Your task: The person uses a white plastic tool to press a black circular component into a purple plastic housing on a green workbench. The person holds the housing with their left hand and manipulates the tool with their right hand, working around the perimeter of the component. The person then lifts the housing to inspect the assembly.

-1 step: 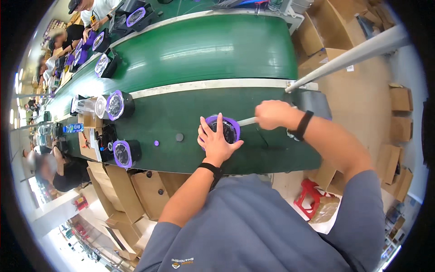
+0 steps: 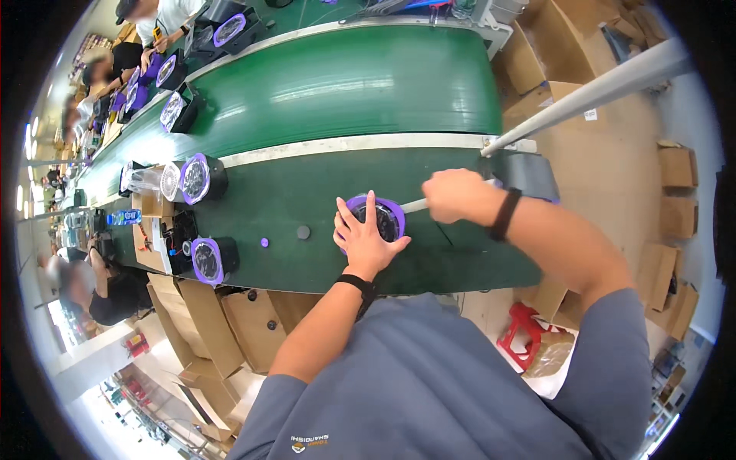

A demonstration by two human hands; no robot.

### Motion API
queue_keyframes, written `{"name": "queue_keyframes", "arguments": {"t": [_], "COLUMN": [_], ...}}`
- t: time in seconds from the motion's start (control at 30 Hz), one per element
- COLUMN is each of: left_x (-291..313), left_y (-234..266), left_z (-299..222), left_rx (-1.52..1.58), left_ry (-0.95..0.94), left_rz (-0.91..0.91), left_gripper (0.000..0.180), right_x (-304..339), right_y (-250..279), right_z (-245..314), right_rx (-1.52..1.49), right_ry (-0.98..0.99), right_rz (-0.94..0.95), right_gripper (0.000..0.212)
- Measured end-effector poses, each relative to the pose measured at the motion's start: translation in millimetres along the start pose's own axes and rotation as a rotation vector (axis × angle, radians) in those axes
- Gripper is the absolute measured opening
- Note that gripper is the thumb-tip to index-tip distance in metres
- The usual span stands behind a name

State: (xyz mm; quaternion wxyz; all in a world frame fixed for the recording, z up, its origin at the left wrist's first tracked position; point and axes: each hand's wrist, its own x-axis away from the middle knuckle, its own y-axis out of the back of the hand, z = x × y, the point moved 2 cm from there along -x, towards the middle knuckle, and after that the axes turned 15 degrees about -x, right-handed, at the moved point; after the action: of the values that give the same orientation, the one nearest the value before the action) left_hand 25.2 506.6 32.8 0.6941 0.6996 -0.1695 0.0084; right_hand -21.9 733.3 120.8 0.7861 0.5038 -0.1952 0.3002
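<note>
A black unit with a purple rim and a dark, shiny top [image 2: 389,222] rests on the green table in front of me. My left hand [image 2: 366,244] lies over it with fingers spread, spanning the rim between fingertips and thumb. From the unit's right side runs a pale, straight tube [image 2: 415,205]. My right hand [image 2: 454,195] is closed in a fist around this tube, a short way from the rim. Its far end is mostly hidden by the fist and wrist. A thin dark strip [image 2: 445,234] is on the table below the right hand.
Similar purple-rimmed units [image 2: 207,261] stand at the left, near a blue-labelled bottle [image 2: 124,218]. A small purple piece [image 2: 264,242] and a dark disc [image 2: 303,231] lie nearby. Beyond runs a green conveyor belt [image 2: 345,84]. A white post [image 2: 583,100] slants up at the right. Co-workers are far left.
My right hand has shifted slightly left, closer to the unit, so less of the tube shows. My left hand and the unit have barely moved.
</note>
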Motion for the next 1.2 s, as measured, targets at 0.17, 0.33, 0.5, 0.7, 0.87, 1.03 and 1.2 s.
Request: {"name": "queue_keyframes", "arguments": {"t": [0.17, 0.33, 0.5, 0.7, 0.87, 1.03, 1.2], "left_x": [-4, -2, -2, -6, -1, 5, 2], "left_y": [5, 3, 3, 1, 14, 10, 10], "left_z": [-2, -3, -4, -4, -6, 4, 17], "left_rx": [-0.003, 0.015, 0.018, -0.024, 0.000, 0.044, 0.013], "left_ry": [0.007, 0.013, 0.006, 0.005, 0.005, -0.028, -0.114], "left_rz": [0.053, 0.037, 0.046, 0.031, 0.015, 0.014, 0.055], "left_gripper": [0.132, 0.131, 0.130, 0.131, 0.130, 0.131, 0.126], "right_x": [-23, -10, -35, -38, -21, 9, 17], "right_y": [-16, 1, -15, -51, -46, -42, -66], "right_z": [53, 34, -24, -85, -67, -34, -31], "right_rx": [0.134, 0.034, -0.145, -0.472, -0.201, -0.165, -0.260], "right_ry": [-0.021, -0.063, 0.001, 0.060, 0.062, -0.051, -0.105], "right_rz": [0.010, 0.062, 0.200, 0.208, 0.055, -0.044, -0.054], "right_gripper": [0.022, 0.023, 0.028, 0.041, 0.037, 0.039, 0.037]}}
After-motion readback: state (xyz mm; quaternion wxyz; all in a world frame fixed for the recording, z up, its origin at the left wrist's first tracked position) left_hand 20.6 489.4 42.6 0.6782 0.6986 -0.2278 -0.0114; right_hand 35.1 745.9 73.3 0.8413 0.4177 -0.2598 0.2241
